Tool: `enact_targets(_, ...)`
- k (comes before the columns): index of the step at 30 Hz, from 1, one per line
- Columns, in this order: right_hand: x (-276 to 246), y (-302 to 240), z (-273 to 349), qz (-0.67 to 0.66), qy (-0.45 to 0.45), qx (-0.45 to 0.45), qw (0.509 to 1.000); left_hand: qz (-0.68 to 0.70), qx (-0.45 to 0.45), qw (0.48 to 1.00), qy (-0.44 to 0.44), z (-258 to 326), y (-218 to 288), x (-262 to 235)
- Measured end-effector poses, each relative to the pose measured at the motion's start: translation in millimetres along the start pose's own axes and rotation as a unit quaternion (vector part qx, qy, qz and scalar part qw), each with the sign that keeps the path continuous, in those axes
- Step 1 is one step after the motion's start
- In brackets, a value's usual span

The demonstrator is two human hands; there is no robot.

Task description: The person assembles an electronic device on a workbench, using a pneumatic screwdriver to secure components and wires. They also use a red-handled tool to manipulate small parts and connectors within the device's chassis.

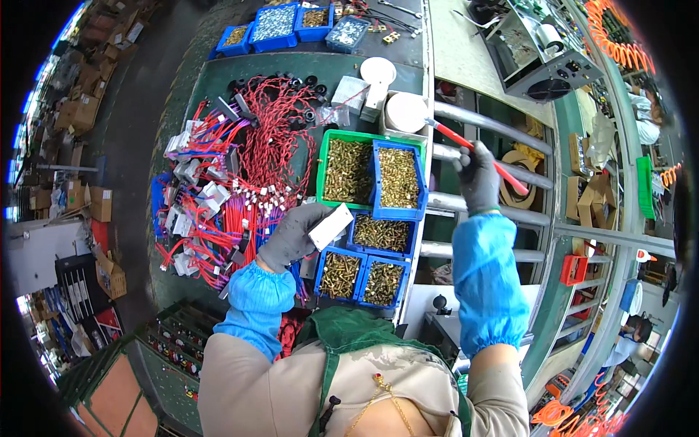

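My left hand (290, 237), in a grey glove, is closed around the edge of a small white rectangular block (332, 227) above the parts bins. In my gloved right hand (478, 180) is a long red-handled brush (513, 180), gripped partway along its handle. Its pale tip reaches the rim of a round white tub (406, 113), whose top looks white; whether the bristles touch the contents I cannot tell. Below the tub, a green bin (320, 171) and a blue bin (421, 195) hold brass-coloured screws or similar fasteners. More blue bins (362, 277) of fasteners stand nearer to me.
Bundled red wire harnesses (269, 138) with white connectors cover the bench's left side. At the back are blue bins (273, 44) of small metal parts. Right of the bench run metal rollers (495, 122); beyond, an opened metal-cased unit (553, 73) sits on a board.
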State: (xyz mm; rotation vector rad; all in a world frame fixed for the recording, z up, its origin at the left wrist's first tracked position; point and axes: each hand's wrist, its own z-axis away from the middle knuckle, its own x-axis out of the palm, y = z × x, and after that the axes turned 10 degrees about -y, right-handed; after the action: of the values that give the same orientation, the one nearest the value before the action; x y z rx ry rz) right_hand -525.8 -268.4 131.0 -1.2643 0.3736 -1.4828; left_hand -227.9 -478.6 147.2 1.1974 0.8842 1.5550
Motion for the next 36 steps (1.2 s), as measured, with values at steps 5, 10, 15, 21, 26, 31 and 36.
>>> enact_targets(5,-12.3,21.9,-15.7,0.007,0.020,0.009,1.000,0.082,-0.003,0.997,0.005,-0.5,-2.1,-2.5)
enact_targets(10,-23.9,20.9,-10.4,-0.014,0.053,-0.024,0.998,-0.050,0.025,0.998,0.020,1.0,-0.6,-1.9)
enact_targets(15,-45.4,19.2,-6.0,-0.007,0.047,-0.042,0.998,0.046,0.003,0.999,0.014,1.6,-12.5,-7.9)
enact_targets(21,1.8,8.0,9.1,0.093,-0.086,-0.106,0.986,-0.062,0.040,0.997,0.020,-2.7,-15.8,-6.8)
enact_targets(26,-19.9,11.5,1.4,0.320,-0.153,-0.119,0.927,0.060,0.001,0.998,0.016,-1.0,-7.0,-4.8)
enact_targets(31,-27.6,3.1,16.6,0.332,-0.154,-0.100,0.925,0.034,0.002,0.999,0.032,-0.9,-21.6,-10.1)
enact_targets(36,-31.6,-13.4,28.1,0.352,-0.175,-0.132,0.910,0.062,0.016,0.998,0.030,-3.3,-16.2,-5.1)
